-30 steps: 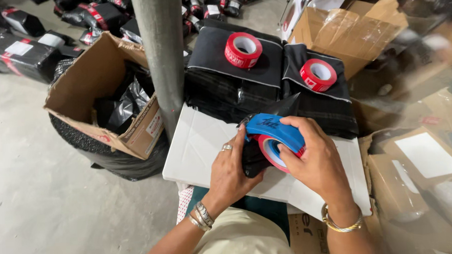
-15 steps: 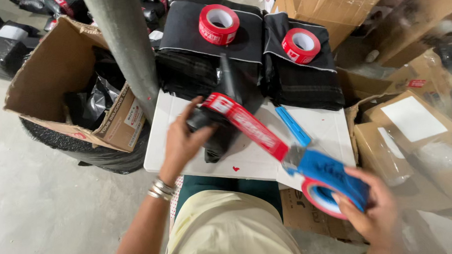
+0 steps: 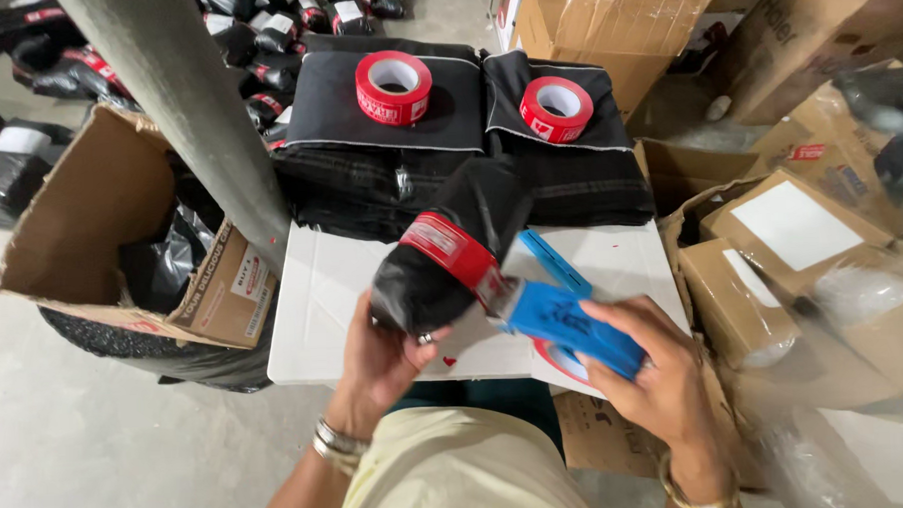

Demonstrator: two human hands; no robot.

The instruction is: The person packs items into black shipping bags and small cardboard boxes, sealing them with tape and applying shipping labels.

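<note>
- The open cardboard box (image 3: 121,235) left of the white tabletop (image 3: 323,309) holds crumpled black plastic bags (image 3: 167,269); one flap hangs over toward the tabletop's edge.
- Behind the tabletop lie two stacks of folded black garments (image 3: 388,156), side by side, touching its far edge. Each stack carries a red tape roll: one on the left stack (image 3: 394,87), one on the right (image 3: 556,108).
- To the right of the tabletop stand several brown cartons; the nearest closed carton (image 3: 771,243) bears a plain white label on top, and a larger one (image 3: 604,28) sits behind the garment stacks.
- Beyond the stacks, black wrapped parcels (image 3: 293,14) with white labels lie on the concrete floor.
- A grey pole (image 3: 191,113) rises between the open box and the tabletop.
- Your left hand (image 3: 385,351) is closed from below on the black bagged parcel (image 3: 451,249), held tilted above the tabletop's middle; a ring shows on the thumb side.
- A band of red tape (image 3: 451,249) wraps across the parcel, well above your left grip.
- Your right hand (image 3: 656,377) is clasped around the blue tape dispenser (image 3: 569,325), its nose touching the parcel's lower right side, just beside the red band.
- A blue flat tool (image 3: 557,265) lies on the tabletop under the parcel and dispenser.
</note>
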